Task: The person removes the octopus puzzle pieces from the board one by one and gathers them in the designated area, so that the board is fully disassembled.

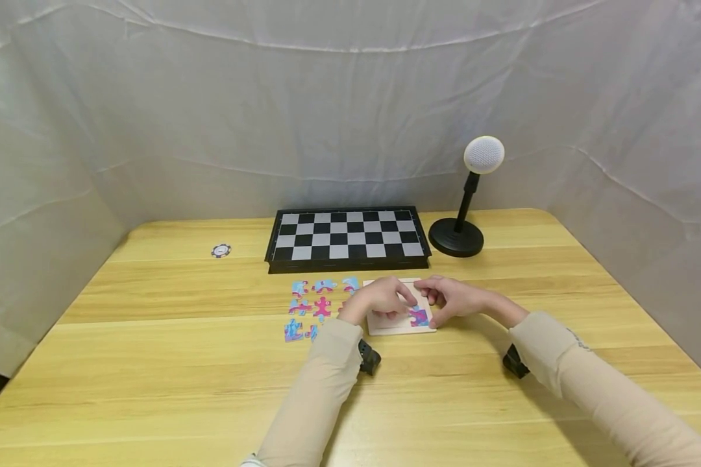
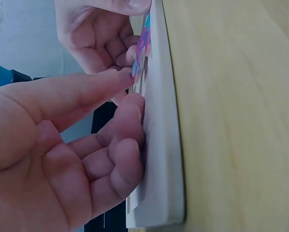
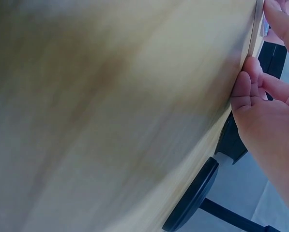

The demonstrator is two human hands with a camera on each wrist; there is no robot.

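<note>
My left hand (image 1: 385,298) is over the pale, shallow puzzle tray (image 1: 403,330). Its fingertips are at a pink, purple and blue puzzle piece (image 1: 418,317), pinching it near the tray's lower right corner. In the left wrist view that puzzle piece (image 2: 143,43) stands tilted, one end at my thumb tip, while my other fingers curl against the tray (image 2: 161,169). My right hand (image 1: 455,299) grips the tray's right side, thumb at the near corner and fingers at the far one. In the right wrist view its curled fingers (image 3: 246,87) meet the tray's edge.
Several loose puzzle pieces (image 1: 322,306) lie left of the tray, some hidden behind my left forearm. A black-and-white checkered board (image 1: 347,237) lies behind. A round-headed lamp-like stand (image 1: 457,237) is at back right, a poker chip (image 1: 221,250) at back left. Pale cloth surrounds the table's back and sides.
</note>
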